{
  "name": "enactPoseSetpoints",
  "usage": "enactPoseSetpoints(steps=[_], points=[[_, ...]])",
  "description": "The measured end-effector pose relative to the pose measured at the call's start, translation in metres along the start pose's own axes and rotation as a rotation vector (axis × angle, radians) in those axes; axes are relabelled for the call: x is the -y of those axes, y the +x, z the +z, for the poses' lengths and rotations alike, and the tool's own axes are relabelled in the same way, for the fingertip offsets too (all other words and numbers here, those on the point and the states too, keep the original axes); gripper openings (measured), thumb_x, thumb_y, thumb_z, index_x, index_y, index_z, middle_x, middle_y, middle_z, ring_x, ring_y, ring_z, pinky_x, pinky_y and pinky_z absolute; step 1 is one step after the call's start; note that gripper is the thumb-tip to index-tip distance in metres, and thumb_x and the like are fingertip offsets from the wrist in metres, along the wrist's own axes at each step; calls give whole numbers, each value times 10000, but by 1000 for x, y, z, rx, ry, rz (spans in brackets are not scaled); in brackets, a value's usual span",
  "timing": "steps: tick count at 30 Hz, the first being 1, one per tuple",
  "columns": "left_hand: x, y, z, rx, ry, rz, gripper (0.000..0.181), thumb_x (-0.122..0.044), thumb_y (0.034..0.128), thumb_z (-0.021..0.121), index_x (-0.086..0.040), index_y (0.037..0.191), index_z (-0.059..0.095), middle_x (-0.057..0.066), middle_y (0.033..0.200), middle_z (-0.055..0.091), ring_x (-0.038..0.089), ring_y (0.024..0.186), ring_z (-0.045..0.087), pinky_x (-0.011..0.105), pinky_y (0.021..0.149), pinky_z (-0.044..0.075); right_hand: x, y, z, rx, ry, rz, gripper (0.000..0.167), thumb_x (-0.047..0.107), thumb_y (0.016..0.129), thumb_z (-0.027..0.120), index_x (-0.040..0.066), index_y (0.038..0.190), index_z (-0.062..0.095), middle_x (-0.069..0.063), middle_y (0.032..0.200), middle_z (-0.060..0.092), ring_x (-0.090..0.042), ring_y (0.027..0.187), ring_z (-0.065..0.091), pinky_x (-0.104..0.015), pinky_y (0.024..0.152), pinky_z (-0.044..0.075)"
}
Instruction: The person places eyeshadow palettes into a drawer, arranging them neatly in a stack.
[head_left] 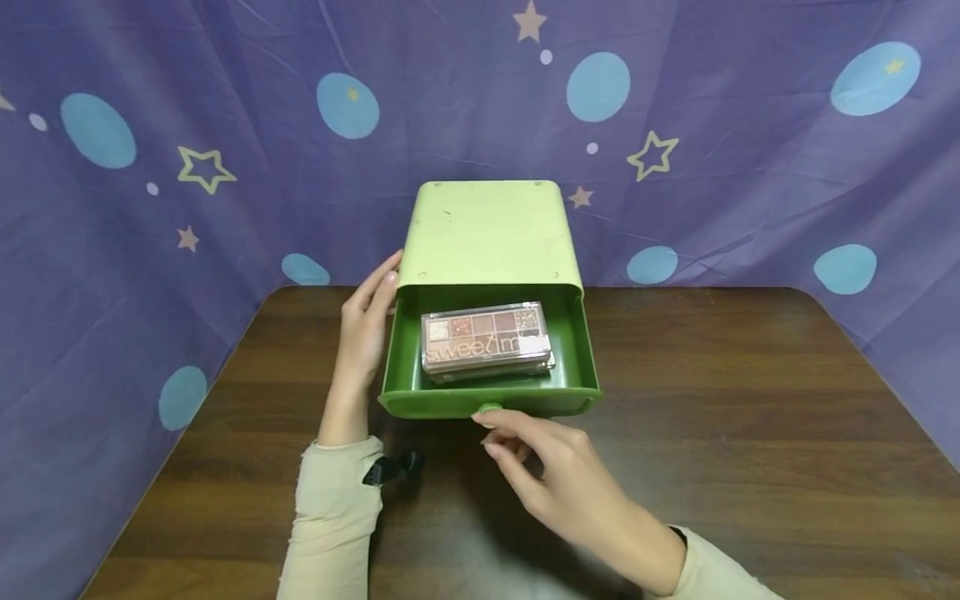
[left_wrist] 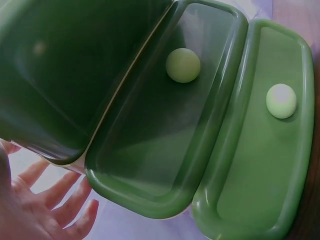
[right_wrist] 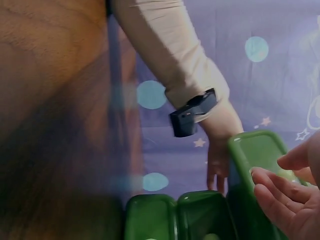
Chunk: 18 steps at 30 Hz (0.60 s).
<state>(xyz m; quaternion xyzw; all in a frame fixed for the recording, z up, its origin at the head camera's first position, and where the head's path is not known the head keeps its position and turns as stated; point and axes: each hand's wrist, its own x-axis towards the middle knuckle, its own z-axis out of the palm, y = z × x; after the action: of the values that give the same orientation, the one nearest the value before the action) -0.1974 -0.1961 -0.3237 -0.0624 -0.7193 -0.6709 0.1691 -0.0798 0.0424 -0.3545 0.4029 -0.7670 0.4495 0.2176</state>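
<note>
A pale-green cabinet [head_left: 487, 233] stands on the table, its green top drawer [head_left: 390, 371] pulled out. In that drawer lies an eyeshadow palette [head_left: 486, 337] with a clear lid, on top of another flat case that is mostly hidden. My left hand [head_left: 365, 321] rests against the cabinet's left side, fingers extended; the left wrist view shows them spread at its edge. At the drawer's round knob [head_left: 490, 407] is my right hand [head_left: 573, 479], index fingertip over the knob's lower edge. The thumb is apart from it, and a gap shows between the fingers [right_wrist: 272, 192] and thumb.
Below the top drawer are two closed drawers, the middle one [left_wrist: 150, 150] and the bottom one [left_wrist: 255, 170], each with a round knob. A brown wooden table [head_left: 750, 433] lies under everything. A purple patterned curtain [head_left: 480, 100] hangs behind and on both sides.
</note>
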Motion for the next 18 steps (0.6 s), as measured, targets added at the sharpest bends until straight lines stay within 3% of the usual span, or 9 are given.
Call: enactPoseSetpoints(steps=[4,13,18], points=[[1,0,-1,4,-18,-10,410,-262,1052,493,-123,1436,538,57,1417,554,130,1002,610,245,820,540,-6,1,6,20,20,48,443,-28,878,710,112,1287,614,2,998,732,-38,780,666,-138,702,535],[1,-2,1,6,-28,-7,408,-253,1053,490,-123,1436,537,40,1430,544,163,1071,604,256,830,548,-15,8,5,-67,73,-34,421,-107,835,712,48,1221,650,-74,1005,741,-95,758,695,-170,720,560],[2,0,-1,-3,-8,7,408,-267,1051,497,-122,1429,545,30,1436,541,174,1211,551,312,979,491,-16,15,3,-110,86,-19,392,-102,827,728,29,1187,645,-74,925,738,-130,763,706,-180,717,565]])
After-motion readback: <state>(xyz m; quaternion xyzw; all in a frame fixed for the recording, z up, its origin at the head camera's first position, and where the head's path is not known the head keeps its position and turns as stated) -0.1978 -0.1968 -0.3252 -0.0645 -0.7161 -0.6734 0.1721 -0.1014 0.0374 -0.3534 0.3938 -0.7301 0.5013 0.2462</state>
